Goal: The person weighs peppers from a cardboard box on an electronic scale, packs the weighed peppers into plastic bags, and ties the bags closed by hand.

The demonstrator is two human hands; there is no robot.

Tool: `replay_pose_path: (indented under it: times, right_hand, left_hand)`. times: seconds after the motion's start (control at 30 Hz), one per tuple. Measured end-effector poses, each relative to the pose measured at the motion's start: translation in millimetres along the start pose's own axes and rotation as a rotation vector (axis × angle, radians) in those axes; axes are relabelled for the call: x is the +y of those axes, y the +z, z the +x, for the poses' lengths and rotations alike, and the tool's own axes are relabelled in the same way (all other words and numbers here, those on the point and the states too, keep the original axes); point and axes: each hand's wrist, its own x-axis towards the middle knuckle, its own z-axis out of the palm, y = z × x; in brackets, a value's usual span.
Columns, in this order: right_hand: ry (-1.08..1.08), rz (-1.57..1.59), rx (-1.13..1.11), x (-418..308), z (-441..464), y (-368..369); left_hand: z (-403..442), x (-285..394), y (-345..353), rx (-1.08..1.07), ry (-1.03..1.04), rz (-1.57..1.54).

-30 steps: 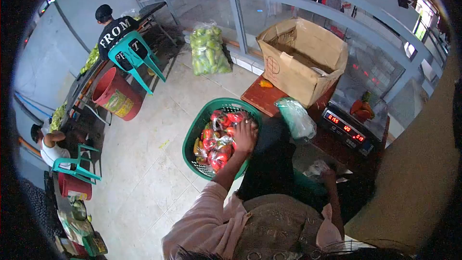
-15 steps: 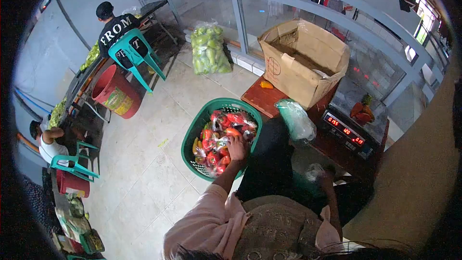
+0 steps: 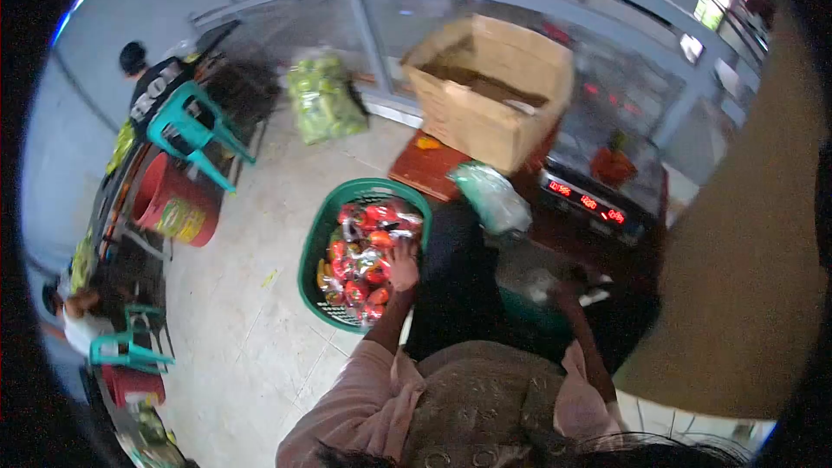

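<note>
My left hand [image 3: 401,267] rests on plastic-wrapped red peppers [image 3: 355,293] at the right side of a green basket [image 3: 311,237]; its fingers look outstretched. In shadow to the right of my dark-clad leg is my right hand [image 3: 568,288], beside a crumpled clear plastic bag [image 3: 542,284] over something green. Blur and darkness hide whether its fingers hold anything. A digital scale [image 3: 587,201] with lit red figures stands on the low reddish table, bearing a few red-orange peppers [image 3: 613,166]. Closer to my knee is a pack of clear and green plastic bags [image 3: 491,198].
An open cardboard box [image 3: 490,95] stands on the reddish table [image 3: 416,169], near an orange pepper [image 3: 428,142]. A large bag of green peppers [image 3: 325,100] leans by the railing. Two people sit at left on teal chairs [image 3: 184,121], near a red bin [image 3: 178,201].
The whole view has swung, so the scene sits further left and is blurred. My left hand stays on the peppers with its fingers stretched out more. My right hand remains near the clear bag.
</note>
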Motion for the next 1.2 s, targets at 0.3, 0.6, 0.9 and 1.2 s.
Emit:
replay_pose_path:
  times: [0.3, 0.6, 0.9, 1.2]
  right_hand:
    - [0.11, 0.348, -0.069, -41.4, -6.9, -6.1]
    - [0.209, 0.328, -0.048, -61.3, 2.9, -11.0]
    - [0.234, 0.071, -0.174, -24.7, 12.7, 10.8]
    - [0.143, 0.327, -0.116, -74.2, -0.8, -25.3]
  left_hand:
    - [6.1, -9.9, 6.9, -0.128, -0.035, 0.062]
    - [2.5, -28.9, 37.9, -0.053, -0.015, -0.082]
    - [5.0, -7.8, 5.4, -0.091, -0.039, 0.06]
    - [1.1, -7.8, 13.2, 0.054, 0.013, 0.035]
